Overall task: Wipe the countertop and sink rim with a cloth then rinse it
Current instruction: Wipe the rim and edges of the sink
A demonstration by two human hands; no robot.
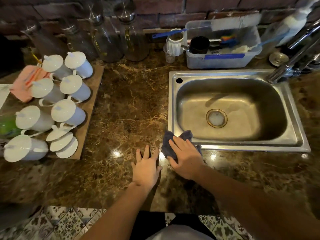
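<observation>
While my right hand (186,157) pressed one grey cloth (170,144) at the sink (242,147) rim, fingers flat.
My left hand (146,166) lay open on the surface (128,104); eight lidded white mugs (69,112) stood left.

A kitchen, likely of a café or busy home: a brown marble bench (131,101) holds a steel sink (233,146) with a tap (294,61), a board of lidded white mugs (69,111), glass bottles (107,40) against a brick wall (173,16), and a plastic tub (223,61) of washing brushes; patterned tiles (69,222) cover the floor
</observation>
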